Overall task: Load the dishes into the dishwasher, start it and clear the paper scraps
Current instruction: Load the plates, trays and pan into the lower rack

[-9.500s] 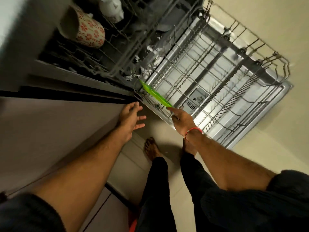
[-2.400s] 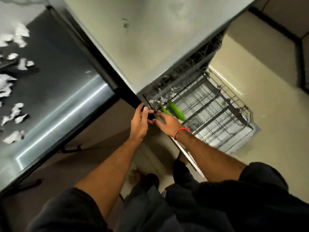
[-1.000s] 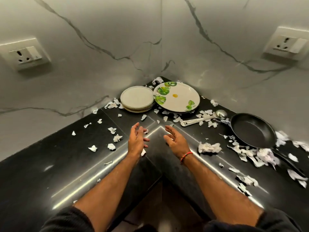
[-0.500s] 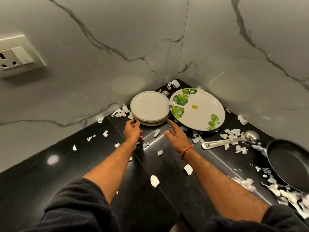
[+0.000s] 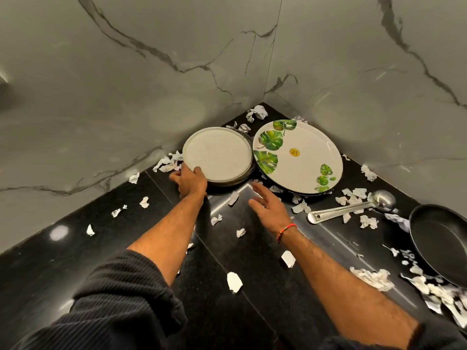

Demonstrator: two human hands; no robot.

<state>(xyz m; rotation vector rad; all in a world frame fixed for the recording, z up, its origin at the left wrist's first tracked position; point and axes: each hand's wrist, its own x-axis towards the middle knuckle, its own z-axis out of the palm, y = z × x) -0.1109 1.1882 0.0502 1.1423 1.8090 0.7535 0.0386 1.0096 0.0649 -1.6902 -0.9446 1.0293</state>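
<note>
A black frying pan [image 5: 439,242] sits at the right edge of the black counter [image 5: 50,269], cut off by the frame; its dark inside looks bare, with torn paper scraps [image 5: 371,277] heaped along its near side. In the far corner a stack of plain plates [image 5: 217,155] lies flat, nothing on the top one, and just to its right is a large leaf-patterned plate [image 5: 300,157] with a yellow sticker. How many plates are in the stack is hard to make out. The left hand [image 5: 190,180] grips the near left rim of the stack, thumb over the top plate's edge, fingers curled out of sight under it. The right hand [image 5: 267,202] hovers released, fingers spread, just near of the gap between the two dishes, touching neither. A steel ladle [image 5: 353,209] lies right of that hand among more scraps. A red thread band [image 5: 285,229] circles the right wrist.
</note>
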